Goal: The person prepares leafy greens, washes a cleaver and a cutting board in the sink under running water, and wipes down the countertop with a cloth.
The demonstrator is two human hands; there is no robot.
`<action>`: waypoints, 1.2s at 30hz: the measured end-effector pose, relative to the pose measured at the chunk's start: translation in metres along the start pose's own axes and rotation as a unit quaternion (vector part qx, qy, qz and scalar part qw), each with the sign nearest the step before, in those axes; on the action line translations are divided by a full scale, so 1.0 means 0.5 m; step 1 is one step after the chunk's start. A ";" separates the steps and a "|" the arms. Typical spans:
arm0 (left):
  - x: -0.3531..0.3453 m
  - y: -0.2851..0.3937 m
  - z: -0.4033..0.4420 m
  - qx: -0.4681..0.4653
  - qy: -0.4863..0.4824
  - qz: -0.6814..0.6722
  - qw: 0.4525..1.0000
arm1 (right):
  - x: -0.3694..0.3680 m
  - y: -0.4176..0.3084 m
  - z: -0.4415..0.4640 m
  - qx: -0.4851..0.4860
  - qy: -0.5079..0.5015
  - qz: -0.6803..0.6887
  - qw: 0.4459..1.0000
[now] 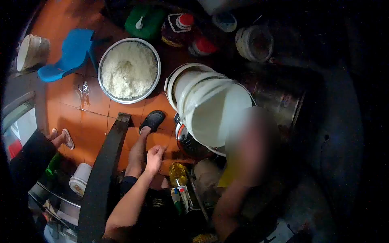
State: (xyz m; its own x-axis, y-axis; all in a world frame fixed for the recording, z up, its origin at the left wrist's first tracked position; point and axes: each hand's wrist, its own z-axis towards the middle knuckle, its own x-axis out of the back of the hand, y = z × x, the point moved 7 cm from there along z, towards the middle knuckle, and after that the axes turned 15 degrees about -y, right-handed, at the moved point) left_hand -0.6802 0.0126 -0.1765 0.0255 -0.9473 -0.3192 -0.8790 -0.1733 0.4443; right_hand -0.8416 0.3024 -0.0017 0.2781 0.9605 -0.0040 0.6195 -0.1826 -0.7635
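Observation:
My left hand (pixel 154 159) is closed in a loose fist above my lap, with nothing visible in it. A heavy blur covers my right hand (pixel 252 148), so its fingers do not show. It is in front of the right side of a tilted white bucket (pixel 216 117), and I cannot tell whether it touches it. A second white bucket (pixel 175 83) stands just behind. Beyond my foot, a metal basin (pixel 130 101) holds a heap of white, crumbly food (pixel 129 69). Something yellow (pixel 227 176) shows beside my right wrist.
A dark beam (pixel 107 162) runs along my left. On the orange tiles (pixel 91 107) are a blue plastic seat (pixel 75 54) and a white tub (pixel 81 178). A green jug (pixel 144 22) and red-capped bottles (pixel 186 20) stand at the back. Another person's foot (pixel 68 139) is at left.

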 end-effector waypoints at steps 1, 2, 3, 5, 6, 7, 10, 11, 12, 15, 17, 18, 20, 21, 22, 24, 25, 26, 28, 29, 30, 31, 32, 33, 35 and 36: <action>-0.002 0.013 0.019 -0.005 0.000 -0.003 1.000 | -0.002 -0.016 -0.017 0.004 -0.003 -0.003 1.000; 0.003 0.065 0.025 -0.121 0.038 0.101 0.987 | -0.005 -0.024 -0.038 0.003 -0.011 0.001 1.000; 0.000 0.115 0.020 -0.229 0.075 0.204 0.949 | -0.007 -0.025 -0.054 -0.002 -0.017 0.006 1.000; -0.039 0.229 0.011 -0.256 0.033 0.304 0.917 | 0.000 -0.016 -0.074 0.004 -0.011 -0.025 1.000; -0.062 0.253 0.027 -0.301 0.014 0.294 0.907 | -0.001 -0.016 -0.072 0.011 -0.008 -0.057 0.998; -0.089 0.282 0.030 -0.343 -0.006 0.284 0.895 | -0.007 -0.013 -0.078 0.012 -0.009 -0.057 0.998; -0.175 0.370 0.001 -0.414 -0.019 0.433 0.800 | -0.028 0.001 -0.102 0.039 -0.026 -0.171 0.984; -0.181 0.369 0.016 -0.413 -0.017 0.433 0.801 | -0.033 0.008 -0.110 0.047 -0.031 -0.198 0.979; -0.187 0.359 0.038 -0.394 -0.009 0.463 0.794 | -0.039 0.013 -0.119 0.055 -0.035 -0.246 0.967; -0.192 0.360 0.052 -0.394 0.011 0.495 0.775 | -0.036 0.049 -0.119 0.056 -0.035 -0.248 0.967; -0.200 0.343 0.064 -0.385 -0.015 0.584 0.714 | -0.056 0.044 -0.124 0.074 -0.033 -0.368 0.926; -0.196 0.337 0.076 -0.369 0.001 0.615 0.697 | -0.071 0.032 -0.126 0.100 -0.021 -0.472 0.875; -0.178 0.332 0.093 -0.391 0.003 0.621 0.679 | -0.037 0.083 -0.105 0.058 -0.003 -0.374 0.926; -0.171 0.330 0.095 -0.412 0.005 0.627 0.661 | -0.007 0.138 -0.096 -0.013 -0.003 -0.163 0.986; -0.162 0.333 0.099 -0.397 0.034 0.650 0.647 | -0.001 0.132 -0.095 -0.033 0.024 -0.180 0.983; -0.148 0.347 0.089 -0.442 0.088 0.656 0.605 | -0.006 0.157 -0.097 -0.022 0.006 -0.161 0.987; -0.143 0.345 0.096 -0.430 0.090 0.663 0.606 | -0.020 0.178 -0.096 -0.012 -0.018 -0.143 0.989; -0.143 0.340 0.102 -0.427 0.085 0.665 0.606 | -0.046 0.197 -0.096 0.085 -0.012 -0.095 0.992; -0.165 0.320 0.125 -0.414 0.020 0.711 0.568 | -0.094 0.158 -0.088 0.064 -0.037 -0.256 0.964; -0.169 0.325 0.135 -0.415 0.016 0.710 0.568 | -0.093 0.156 -0.074 0.057 -0.037 -0.317 0.946; -0.167 0.335 0.152 -0.382 0.008 0.712 0.590 | -0.092 0.154 -0.059 0.051 -0.037 -0.377 0.924; -0.163 0.344 0.165 -0.348 -0.001 0.712 0.610 | -0.092 0.152 -0.045 0.046 -0.035 -0.434 0.899; -0.160 0.362 0.155 -0.338 -0.008 0.720 0.606 | -0.046 0.163 -0.034 0.088 0.003 -0.375 0.923; -0.126 0.364 0.167 -0.342 0.017 0.635 0.692 | -0.001 0.179 -0.023 0.128 0.041 -0.313 0.940; -0.095 0.387 0.161 -0.303 0.005 0.578 0.757 | 0.047 0.184 -0.019 0.193 0.058 -0.296 0.934; -0.082 0.393 0.154 -0.263 -0.013 0.531 0.805 | 0.069 0.187 -0.009 0.131 0.035 -0.291 0.947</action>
State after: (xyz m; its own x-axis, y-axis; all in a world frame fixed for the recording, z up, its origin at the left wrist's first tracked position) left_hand -0.8907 0.0382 -0.1404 -0.6228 -0.6324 0.4606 -0.0751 0.6344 0.7694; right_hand -0.7707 0.3175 -0.0705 -0.0014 0.8647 0.5022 0.4816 0.4407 -0.7575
